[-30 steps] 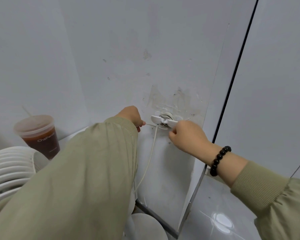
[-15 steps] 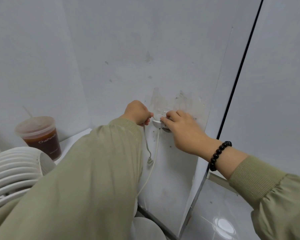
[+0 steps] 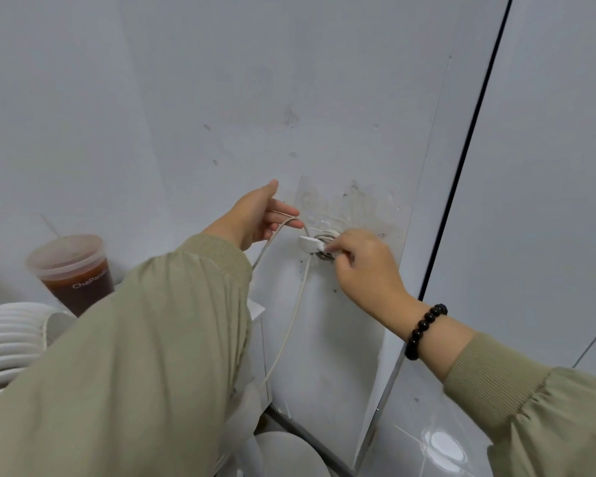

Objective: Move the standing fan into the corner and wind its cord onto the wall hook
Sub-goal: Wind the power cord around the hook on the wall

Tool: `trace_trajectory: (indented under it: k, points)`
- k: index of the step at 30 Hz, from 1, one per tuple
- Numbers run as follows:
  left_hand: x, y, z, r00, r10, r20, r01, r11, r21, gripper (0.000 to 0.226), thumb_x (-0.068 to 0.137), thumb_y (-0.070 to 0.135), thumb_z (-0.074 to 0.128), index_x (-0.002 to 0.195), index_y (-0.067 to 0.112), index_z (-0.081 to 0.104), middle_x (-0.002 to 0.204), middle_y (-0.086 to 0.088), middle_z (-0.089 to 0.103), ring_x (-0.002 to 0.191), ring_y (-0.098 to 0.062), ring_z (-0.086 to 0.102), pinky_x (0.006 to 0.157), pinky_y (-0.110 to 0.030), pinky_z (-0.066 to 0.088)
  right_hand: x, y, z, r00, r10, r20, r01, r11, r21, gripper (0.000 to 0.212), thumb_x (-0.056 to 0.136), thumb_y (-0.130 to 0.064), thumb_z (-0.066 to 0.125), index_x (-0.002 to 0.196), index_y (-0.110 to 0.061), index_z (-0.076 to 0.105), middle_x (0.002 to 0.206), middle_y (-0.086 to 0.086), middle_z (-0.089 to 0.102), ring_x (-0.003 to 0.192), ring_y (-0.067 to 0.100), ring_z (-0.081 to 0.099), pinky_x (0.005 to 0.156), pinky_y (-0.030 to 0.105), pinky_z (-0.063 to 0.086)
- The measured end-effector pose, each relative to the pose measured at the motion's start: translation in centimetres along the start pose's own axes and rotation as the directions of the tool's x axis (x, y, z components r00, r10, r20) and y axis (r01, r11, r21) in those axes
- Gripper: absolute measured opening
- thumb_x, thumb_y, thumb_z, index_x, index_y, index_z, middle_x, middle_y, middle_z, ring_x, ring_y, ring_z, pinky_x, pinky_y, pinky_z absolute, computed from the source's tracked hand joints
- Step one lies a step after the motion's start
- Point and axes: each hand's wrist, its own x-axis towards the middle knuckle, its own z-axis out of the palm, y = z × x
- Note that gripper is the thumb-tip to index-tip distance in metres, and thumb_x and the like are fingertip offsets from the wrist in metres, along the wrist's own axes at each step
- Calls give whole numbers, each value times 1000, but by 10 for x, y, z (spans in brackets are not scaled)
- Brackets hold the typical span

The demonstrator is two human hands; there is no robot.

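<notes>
Scuffed grey-white walls (image 3: 221,98) meet in a corner, and a white hook (image 3: 311,243) is fixed low on one of them. A thin white cord (image 3: 289,325) is coiled around the hook. One strand hangs down toward the round base (image 3: 289,452), and another is arched against the left hand (image 3: 252,218), whose fingers are spread straight. The hook's right end is pinched by the curled fingers of the right hand (image 3: 365,270). The fan (image 3: 11,335), white and ribbed, is seen lower left beside a cup (image 3: 74,273).

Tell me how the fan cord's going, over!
Left hand open, cord looped by its fingers. Right hand pinching at the hook, some cord wound on. Nothing in the way; drink cup off to the left.
</notes>
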Motion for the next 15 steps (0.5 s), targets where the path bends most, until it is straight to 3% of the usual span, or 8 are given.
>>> trace_trajectory:
  k: [2, 4, 6, 9, 12, 15]
  points:
    - [1, 1, -4, 999, -23, 27, 25, 997, -74, 63, 98, 50, 26, 83, 3, 66, 73, -12, 74, 45, -11, 44, 42, -17, 39, 1, -10, 1, 957, 234, 173, -268, 940, 212, 35, 79, 7, 42, 85, -8, 73, 86, 7, 68, 71, 18, 60, 65, 23, 44]
    - [1, 1, -5, 997, -48, 58, 55, 989, -135, 67, 97, 52, 25, 84, 0, 65, 74, -15, 73, 45, -12, 49, 45, -15, 44, 6, -16, 6, 883, 339, 325, -453, 795, 404, 38, 83, 12, 38, 96, -4, 69, 104, 15, 68, 85, 20, 65, 68, 20, 49]
    - [1, 2, -5, 995, -58, 87, 74, 978, -195, 69, 98, 53, 22, 88, -2, 63, 74, -19, 72, 43, -14, 53, 46, -15, 47, 8, -23, 10, 781, 377, 498, -608, 642, 468, 36, 90, 10, 38, 119, 0, 58, 123, 17, 60, 108, 23, 62, 72, 15, 48]
    - [0, 3, -6, 992, -60, 115, 87, 965, -249, 72, 97, 55, 21, 93, -4, 61, 77, -24, 71, 43, -16, 56, 48, -16, 50, 4, -26, 21, 670, 311, 674, -713, 520, 470, 50, 92, 10, 37, 140, -4, 37, 139, 12, 48, 130, 21, 46, 97, 23, 40]
    - [-1, 4, -5, 989, -59, 135, 95, 955, -281, 75, 96, 57, 20, 95, -5, 61, 80, -26, 71, 47, -18, 60, 50, -17, 52, 3, -25, 31, 630, 264, 730, -720, 552, 422, 56, 88, 12, 41, 141, -6, 37, 143, 13, 44, 129, 19, 44, 104, 27, 34]
    - [-3, 4, -5, 986, -68, 150, 112, 946, -305, 76, 95, 59, 20, 95, -6, 61, 82, -27, 70, 55, -21, 63, 55, -19, 54, 5, -25, 36, 645, 247, 723, -677, 624, 390, 34, 89, 4, 50, 117, -9, 62, 125, 6, 59, 106, 12, 52, 91, 26, 36]
